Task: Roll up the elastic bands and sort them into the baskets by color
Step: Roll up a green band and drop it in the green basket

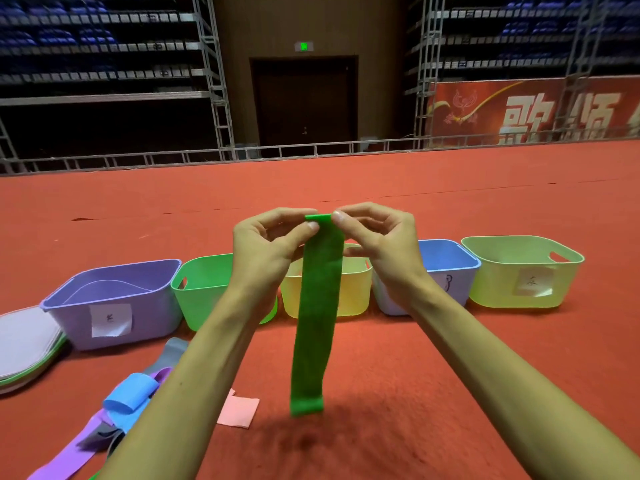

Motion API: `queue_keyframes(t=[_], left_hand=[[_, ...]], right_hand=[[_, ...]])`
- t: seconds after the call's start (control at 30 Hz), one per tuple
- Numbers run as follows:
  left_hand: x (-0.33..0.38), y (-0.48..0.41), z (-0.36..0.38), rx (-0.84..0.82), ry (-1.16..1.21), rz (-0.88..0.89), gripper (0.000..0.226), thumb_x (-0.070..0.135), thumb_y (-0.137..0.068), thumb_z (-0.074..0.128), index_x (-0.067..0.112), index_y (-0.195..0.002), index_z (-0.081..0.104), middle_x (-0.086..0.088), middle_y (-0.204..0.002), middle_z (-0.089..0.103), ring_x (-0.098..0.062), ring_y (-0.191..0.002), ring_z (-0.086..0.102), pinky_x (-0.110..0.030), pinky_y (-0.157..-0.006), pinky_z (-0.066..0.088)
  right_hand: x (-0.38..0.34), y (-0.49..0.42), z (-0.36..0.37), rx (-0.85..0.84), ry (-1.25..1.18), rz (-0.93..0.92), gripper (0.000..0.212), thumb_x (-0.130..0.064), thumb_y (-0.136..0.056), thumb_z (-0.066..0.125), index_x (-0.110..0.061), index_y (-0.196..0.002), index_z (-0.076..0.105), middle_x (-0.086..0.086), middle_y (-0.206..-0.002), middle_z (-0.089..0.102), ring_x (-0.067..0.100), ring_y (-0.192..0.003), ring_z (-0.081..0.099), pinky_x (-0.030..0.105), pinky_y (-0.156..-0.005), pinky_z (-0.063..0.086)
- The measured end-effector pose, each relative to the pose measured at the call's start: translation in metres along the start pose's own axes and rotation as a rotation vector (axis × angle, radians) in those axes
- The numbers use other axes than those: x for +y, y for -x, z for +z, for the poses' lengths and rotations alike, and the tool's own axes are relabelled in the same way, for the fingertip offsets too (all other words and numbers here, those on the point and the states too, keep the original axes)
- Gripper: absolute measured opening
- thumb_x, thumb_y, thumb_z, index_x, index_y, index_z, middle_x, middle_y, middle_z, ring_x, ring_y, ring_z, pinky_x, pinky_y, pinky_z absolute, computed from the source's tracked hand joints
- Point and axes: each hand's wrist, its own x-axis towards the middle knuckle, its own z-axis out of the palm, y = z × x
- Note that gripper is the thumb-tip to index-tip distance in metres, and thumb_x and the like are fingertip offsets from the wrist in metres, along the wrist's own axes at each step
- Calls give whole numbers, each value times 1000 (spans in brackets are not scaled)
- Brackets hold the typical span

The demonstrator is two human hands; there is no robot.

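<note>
Here, both hands are raised in the middle of the frame and hold one green band (317, 306) by its top edge. The left hand (266, 247) pinches the left corner between thumb and forefinger, with its other fingers curled in. The right hand (377, 240) pinches the right corner the same way, so the two sets of fingertips nearly meet. The top edge between them looks folded over into a short, thick strip. The rest of the band hangs straight down to the lower centre of the frame, where its bottom end is bent slightly.

Behind the hands, five baskets stand in a row across the red carpet (450, 375), each close beside the next. From left to right they are a purple basket (156, 306), a green basket (201, 296), a yellow basket (353, 292), a blue basket (446, 261) and a pale green basket (519, 271). The purple and pale green ones carry paper labels, and the blue one has a mark partly hidden by the right wrist.

In the lower left of the frame loose bands lie in a heap: a blue band (130, 393), a purple band (69, 459) and a grey band (173, 351). A pink band (239, 410) lies just right of the left forearm. At the left edge sits a stack of flat pale sheets (24, 344), touching the purple basket.
</note>
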Motion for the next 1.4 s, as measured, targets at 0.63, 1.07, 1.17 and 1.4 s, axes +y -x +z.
queue_keyframes(t=[0.63, 1.07, 1.17, 1.4], left_hand=[[5, -2, -6, -126, -42, -52, 35, 25, -77, 79, -3, -98, 76, -19, -94, 78, -22, -82, 74, -30, -72, 59], [8, 1, -6, -120, -39, -63, 28, 25, -80, 77, 0, -92, 76, -20, -93, 77, -24, -80, 74, -32, -72, 59], [9, 1, -3, -121, -32, -87, 31, 29, -84, 74, -2, -90, 75, -19, -91, 77, -23, -79, 74, -31, -72, 58], [12, 1, -4, -138, -57, -85, 29, 30, -81, 75, 2, -85, 76, -17, -87, 77, -22, -79, 73, -31, -73, 59]], right_hand=[[-4, 0, -3, -75, -76, 30, 18, -9, -90, 75, 8, -93, 73, 24, -92, 77, 29, -84, 74, 51, -82, 62], [-3, -2, -3, -140, -74, 16, 9, -7, -88, 76, 2, -91, 75, 21, -91, 78, 26, -83, 74, 37, -76, 61], [-3, -2, -5, -140, -80, 7, 13, -5, -89, 74, 6, -96, 74, 25, -93, 76, 29, -84, 74, 43, -79, 62], [-4, -1, -7, -159, -92, 17, 18, -9, -87, 75, 7, -97, 74, 27, -95, 76, 34, -89, 74, 54, -88, 60]])
